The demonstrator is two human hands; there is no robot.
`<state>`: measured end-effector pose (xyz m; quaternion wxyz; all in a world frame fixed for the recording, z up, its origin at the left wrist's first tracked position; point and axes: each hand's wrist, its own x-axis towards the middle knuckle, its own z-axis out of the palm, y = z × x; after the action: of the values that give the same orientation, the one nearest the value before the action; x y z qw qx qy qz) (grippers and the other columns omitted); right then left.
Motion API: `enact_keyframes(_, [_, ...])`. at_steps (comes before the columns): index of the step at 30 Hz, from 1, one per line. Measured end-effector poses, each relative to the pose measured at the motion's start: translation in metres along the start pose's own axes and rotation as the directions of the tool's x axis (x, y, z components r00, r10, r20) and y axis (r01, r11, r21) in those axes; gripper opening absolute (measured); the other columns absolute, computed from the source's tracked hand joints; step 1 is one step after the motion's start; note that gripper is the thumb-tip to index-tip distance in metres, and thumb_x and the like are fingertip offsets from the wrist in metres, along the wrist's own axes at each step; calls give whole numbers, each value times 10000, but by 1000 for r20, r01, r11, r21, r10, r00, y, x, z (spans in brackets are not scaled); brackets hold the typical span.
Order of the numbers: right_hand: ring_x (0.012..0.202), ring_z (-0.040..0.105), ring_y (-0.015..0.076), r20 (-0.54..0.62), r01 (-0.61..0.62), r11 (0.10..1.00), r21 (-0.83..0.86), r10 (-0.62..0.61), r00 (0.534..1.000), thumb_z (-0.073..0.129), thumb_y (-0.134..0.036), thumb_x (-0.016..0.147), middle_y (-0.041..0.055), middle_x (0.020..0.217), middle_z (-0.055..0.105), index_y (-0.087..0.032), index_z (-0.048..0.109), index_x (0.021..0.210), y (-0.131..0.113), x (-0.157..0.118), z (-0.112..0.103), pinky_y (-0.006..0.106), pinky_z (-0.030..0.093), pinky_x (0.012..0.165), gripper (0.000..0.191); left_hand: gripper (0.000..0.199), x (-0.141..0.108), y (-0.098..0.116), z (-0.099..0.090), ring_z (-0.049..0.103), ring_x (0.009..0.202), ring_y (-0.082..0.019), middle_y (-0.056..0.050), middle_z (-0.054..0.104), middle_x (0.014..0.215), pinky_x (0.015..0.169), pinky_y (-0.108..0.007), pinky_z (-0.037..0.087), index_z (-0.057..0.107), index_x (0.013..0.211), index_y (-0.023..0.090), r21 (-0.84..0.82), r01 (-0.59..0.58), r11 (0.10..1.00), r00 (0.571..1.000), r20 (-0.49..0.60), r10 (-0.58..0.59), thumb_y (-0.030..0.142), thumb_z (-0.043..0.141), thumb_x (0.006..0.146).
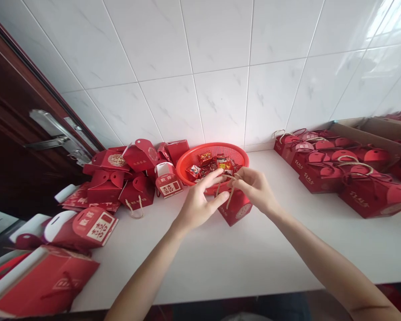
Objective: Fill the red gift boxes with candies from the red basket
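A small red gift box (238, 209) stands on the white counter, directly in front of the candy basket. Its beige cord handle (230, 196) rises from the top. My right hand (255, 187) pinches the cord above the lid between thumb and fingers. On the other side, my left hand (200, 198) reaches to the same cord with fingers stretched out and thumb spread away from them; the fingertips are at or touching the cord. The lid is partly hidden behind my fingers. Just beyond is a red plastic basket (183, 154) holding wrapped candies (205, 158).
Several red boxes (137, 156) are heaped at the left, with larger ones (47, 281) nearer me. Rows of closed boxes with cords (324, 171) stand at the right beside a cardboard carton (361, 131). A tiled wall (220, 98) backs the counter (200, 267); a door handle (53, 138) is at far left.
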<state>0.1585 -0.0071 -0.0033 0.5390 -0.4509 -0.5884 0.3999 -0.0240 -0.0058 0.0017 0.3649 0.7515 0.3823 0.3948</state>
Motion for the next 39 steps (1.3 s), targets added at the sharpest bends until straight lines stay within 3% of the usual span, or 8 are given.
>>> enact_keyframes(4, [699,631,181,6,-79,978,191,80,997,594,-280,726,5,655,635,-218,461,673,-5,0,-3,333,519,753,156,515,-3,-21,21,602,1181,-282,-106,656,1241,1043,-453,456,589,1254,209,193,-52,980,985,-151,82,351,749,785])
enact_keyframes(13, [573,518,128,53,-131,972,197,123,991,602,-272,672,-42,565,530,-215,483,698,6,-1,-8,280,453,637,134,271,-1,-42,55,634,1007,-240,-87,626,1077,923,-418,532,640,1059,194,174,-30,984,997,-66,42,218,682,793])
enact_keyframes(19, [519,398,111,92,-33,959,-283,61,994,543,-171,625,-56,550,478,-214,519,762,20,-1,-22,249,328,544,146,363,-5,-60,62,573,1192,-311,-131,572,1246,1017,-492,479,662,1168,205,312,-26,950,1000,-4,29,261,669,810])
enact_keyframes(23, [519,409,136,9,22,697,-717,-22,1000,499,-108,660,-15,564,522,-218,527,743,20,0,-25,261,255,533,140,380,-3,-64,66,563,1207,-312,-128,580,1239,1024,-484,472,654,1193,200,325,-34,945,999,-6,38,311,658,829])
enact_keyframes(26, [505,379,130,-10,30,609,-793,-63,998,480,-132,747,10,577,530,-207,473,644,17,1,-21,270,224,516,128,364,-1,-65,68,552,1214,-298,-114,593,1223,1043,-472,455,639,1194,208,288,-79,954,997,0,83,298,635,842])
enact_keyframes(29, [487,337,111,6,35,695,-719,-44,999,510,-205,797,-6,533,486,-202,414,573,11,3,-26,260,254,501,244,473,-3,-66,69,515,1262,-295,-121,569,1292,1067,-481,428,534,1310,220,203,-99,974,994,-24,106,346,632,865])
enact_keyframes(34, [543,470,133,-121,-17,786,-618,-74,990,568,-295,801,13,566,562,-188,555,584,-5,4,-63,268,333,533,242,646,-21,-73,74,421,1365,-302,-148,448,1436,1102,-489,384,344,1434,236,130,-139,982,976,-153,158,384,646,883])
enact_keyframes(39, [625,585,176,-279,-50,796,-604,-152,948,632,-288,773,43,643,663,-162,692,681,-25,-3,-123,287,433,595,167,404,-42,-88,88,522,1247,-255,-108,536,1304,1042,-448,452,454,1317,259,119,-234,965,971,-30,239,281,562,928])
